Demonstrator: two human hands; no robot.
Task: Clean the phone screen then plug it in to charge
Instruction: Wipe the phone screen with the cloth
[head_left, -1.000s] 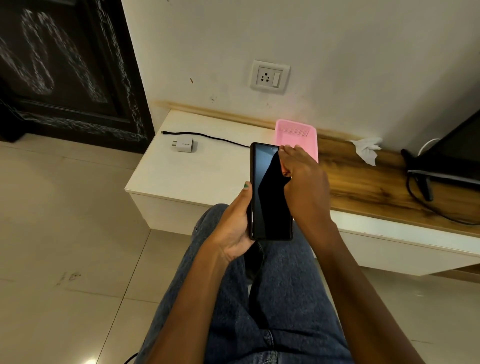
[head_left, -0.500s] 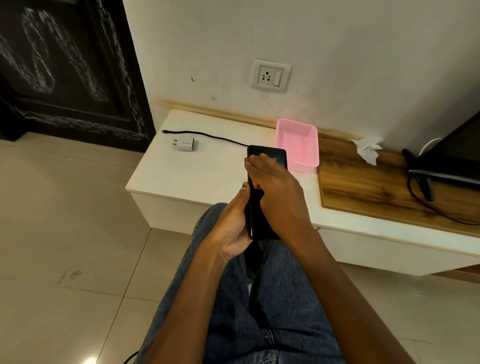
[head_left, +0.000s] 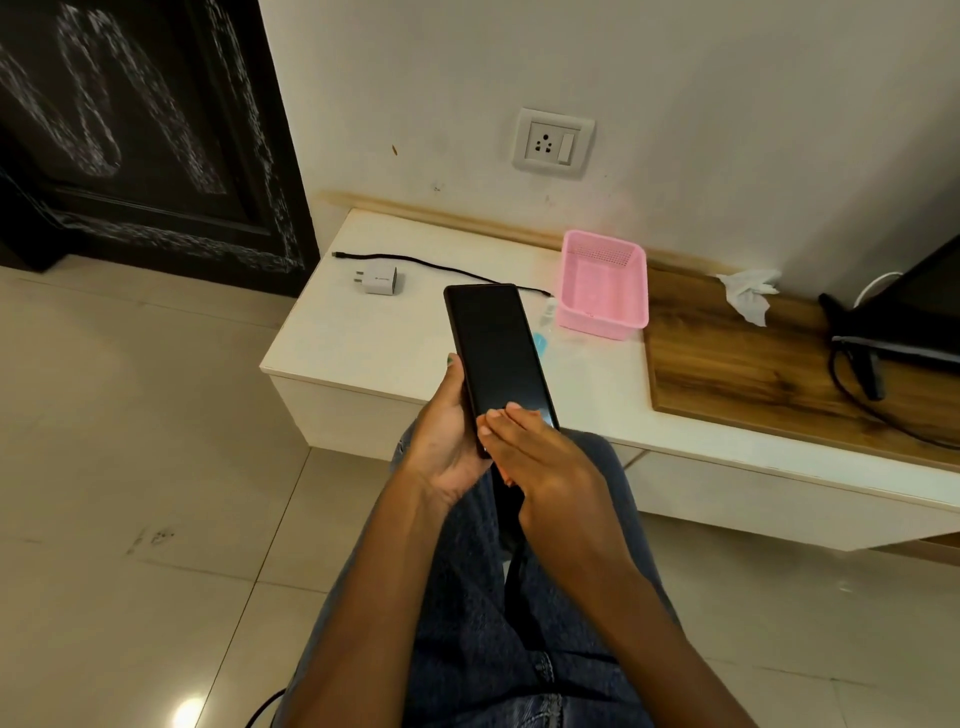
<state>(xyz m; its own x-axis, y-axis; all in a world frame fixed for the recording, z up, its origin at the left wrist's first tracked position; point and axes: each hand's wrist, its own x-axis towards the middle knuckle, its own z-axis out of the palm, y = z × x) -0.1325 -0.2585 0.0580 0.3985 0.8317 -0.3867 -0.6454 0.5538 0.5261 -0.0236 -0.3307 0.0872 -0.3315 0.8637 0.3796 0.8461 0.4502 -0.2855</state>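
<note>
Since half a second ago, the right hand has slid from the top of the phone down to its near end, baring most of the dark screen, and the phone's top now tilts toward 11 o'clock.

At the far left, at 10 o'clock, a black patterned door stands against the tiled floor. On the white cabinet top, a white charger adapter lies at 11 o'clock from the phone, just beside a black cable that runs rightward behind the phone's top edge.

The left hand grips the phone from underneath, thumb curled up along its left edge, holding it above the person's jeans-clad lap and the cabinet's front edge. The right hand's fingers lie straight and pressed together, flat on the lower end of the screen; whether anything sits beneath them cannot be told.

Above, at 12 o'clock, a wall socket with a switch sits on the white wall. A small bluish item peeks out just right of the phone, too hidden to identify. At 1 o'clock a pink basket rests on the cabinet top beside the wood panel. A crumpled white tissue lies on that panel at 2 o'clock, and a dark screen with black cords occupies the far right.
</note>
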